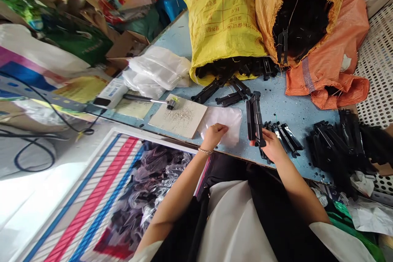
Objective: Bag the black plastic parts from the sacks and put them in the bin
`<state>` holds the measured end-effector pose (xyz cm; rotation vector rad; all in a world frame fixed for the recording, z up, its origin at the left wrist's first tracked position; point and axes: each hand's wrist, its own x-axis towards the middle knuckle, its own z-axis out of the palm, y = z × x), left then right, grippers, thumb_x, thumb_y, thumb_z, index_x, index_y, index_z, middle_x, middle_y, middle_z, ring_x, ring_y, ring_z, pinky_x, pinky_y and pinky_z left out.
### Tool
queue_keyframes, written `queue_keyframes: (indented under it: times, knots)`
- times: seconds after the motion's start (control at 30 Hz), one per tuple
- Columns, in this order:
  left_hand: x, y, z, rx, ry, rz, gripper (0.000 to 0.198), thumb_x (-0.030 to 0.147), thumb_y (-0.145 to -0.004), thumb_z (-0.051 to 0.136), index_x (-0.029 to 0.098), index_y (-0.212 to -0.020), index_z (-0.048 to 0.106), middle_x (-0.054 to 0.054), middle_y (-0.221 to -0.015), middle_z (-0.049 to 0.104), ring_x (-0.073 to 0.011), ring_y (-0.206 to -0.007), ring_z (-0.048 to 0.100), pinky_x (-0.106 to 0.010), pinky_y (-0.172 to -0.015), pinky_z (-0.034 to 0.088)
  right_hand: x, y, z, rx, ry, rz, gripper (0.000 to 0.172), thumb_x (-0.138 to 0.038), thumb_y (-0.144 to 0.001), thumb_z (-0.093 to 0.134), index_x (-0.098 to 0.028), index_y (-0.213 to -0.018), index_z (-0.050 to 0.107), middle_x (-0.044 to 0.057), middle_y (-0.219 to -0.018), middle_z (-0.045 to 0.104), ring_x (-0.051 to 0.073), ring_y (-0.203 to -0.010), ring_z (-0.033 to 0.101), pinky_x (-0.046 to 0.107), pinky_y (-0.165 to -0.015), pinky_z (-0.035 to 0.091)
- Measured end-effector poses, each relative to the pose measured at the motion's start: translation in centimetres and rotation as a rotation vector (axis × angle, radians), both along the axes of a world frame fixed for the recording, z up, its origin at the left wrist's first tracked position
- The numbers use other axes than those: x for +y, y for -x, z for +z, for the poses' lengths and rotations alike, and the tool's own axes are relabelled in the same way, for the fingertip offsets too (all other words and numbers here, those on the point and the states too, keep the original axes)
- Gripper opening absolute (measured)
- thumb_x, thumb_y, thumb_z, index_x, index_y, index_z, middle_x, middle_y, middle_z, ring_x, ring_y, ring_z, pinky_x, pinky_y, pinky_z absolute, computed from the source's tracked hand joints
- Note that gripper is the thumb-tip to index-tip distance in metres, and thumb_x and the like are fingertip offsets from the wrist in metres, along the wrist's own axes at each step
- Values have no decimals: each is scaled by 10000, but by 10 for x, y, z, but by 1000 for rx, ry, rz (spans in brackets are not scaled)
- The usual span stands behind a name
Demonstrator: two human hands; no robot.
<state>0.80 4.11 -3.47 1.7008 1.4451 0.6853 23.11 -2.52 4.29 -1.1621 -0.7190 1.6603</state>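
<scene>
My left hand [214, 134] is closed, its fingers pinching the top of a stack of clear plastic bags [225, 122] lying on the pale blue table [285, 106]. My right hand [270, 145] grips a bundle of long black plastic clips [254, 116], held upright just right of the bags. More black clips [284, 133] lie on the table beside that hand.
A yellow sack [221, 20] and an orange sack [302, 8] spill black clips at the back. A heap of black clips [337, 143] lies right. A hammer [150, 100] and a grey board [179, 120] sit left. A striped bag of packed pieces [147, 188] stands below.
</scene>
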Motion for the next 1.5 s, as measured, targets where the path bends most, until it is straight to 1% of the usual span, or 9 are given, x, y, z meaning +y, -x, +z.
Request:
queue_keyframes:
  times: [0.13, 0.3, 0.47, 0.67, 0.8, 1.0, 1.2, 1.37, 1.5]
  knots:
    - [9, 11, -2, -168, 77, 40, 232, 275, -832, 577, 198, -846, 795, -67, -1018, 723, -193, -922, 671, -315, -858, 532, -13, 2, -3, 115, 96, 32, 240, -418, -702, 824, -219, -755, 701, 19, -690, 692, 161, -590, 606, 308, -573, 520]
    - [4, 5, 0, -203, 73, 80, 194, 362, -761, 682, 199, -668, 729, -44, -833, 704, -195, -879, 656, -296, -801, 525, -29, 7, -3, 350, 200, 103, 220, -372, -732, 801, -186, -816, 718, 64, -822, 740, 119, -551, 536, 275, -527, 458]
    - [-6, 3, 5, -216, 106, 167, 99, 242, -811, 614, 187, -876, 663, 2, -682, 665, -156, -629, 644, -272, -627, 521, -39, 13, -19, 520, 338, 204, 242, -348, -811, 746, -175, -978, 722, 56, -869, 730, 83, -560, 481, 231, -538, 432]
    - [-14, 15, 14, 234, -285, -33, 411, 13, -841, 414, 185, -1069, 710, -115, -1192, 707, -239, -1136, 663, -413, -1024, 525, -39, 21, -45, 582, 468, 198, 353, -333, -857, 699, -86, -1109, 685, 38, -778, 667, 68, -560, 465, 189, -565, 460]
    - [-34, 13, 29, 148, -438, -168, 535, 44, -926, 354, 173, -1412, 536, -141, -1397, 592, -221, -1316, 564, -392, -1113, 485, -31, 31, -44, 596, 421, 260, 329, -356, -851, 698, -100, -1057, 672, 15, -738, 624, 63, -533, 421, 186, -532, 447]
    - [-79, 4, 56, -111, -590, -487, 692, 17, -949, 361, 286, -1580, 264, -118, -1468, 536, -186, -1350, 541, -337, -1112, 496, -24, 40, -40, 190, 139, 108, 283, -414, -711, 808, -191, -793, 655, -32, -658, 586, 93, -556, 487, 224, -539, 450]
    - [-94, 3, 77, -23, -599, -555, 688, 100, -951, 439, 235, -1592, 229, -154, -1455, 545, -236, -1335, 560, -379, -1093, 521, -41, 47, -15, -681, -227, 170, 207, -394, -915, 601, -231, -979, 710, 31, -830, 703, 211, -800, 644, 352, -777, 531]
    - [-114, 101, 103, 147, -205, -452, 465, 364, -935, 574, 383, -1399, 554, -27, -1310, 683, -239, -1154, 680, -356, -1004, 567, -35, 12, 13, -932, -553, 515, 371, -212, -993, 463, -276, -1317, 633, 70, -1190, 711, 226, -1065, 665, 389, -947, 521]
    - [-123, 194, 67, 345, 144, -201, 229, 499, -709, 726, 329, -856, 768, -28, -820, 782, -276, -737, 731, -360, -650, 597, 3, -32, 8, -1572, -708, 529, 481, 4, -913, 416, -220, -1247, 680, 142, -1427, 583, 313, -1352, 487, 519, -1053, 425]
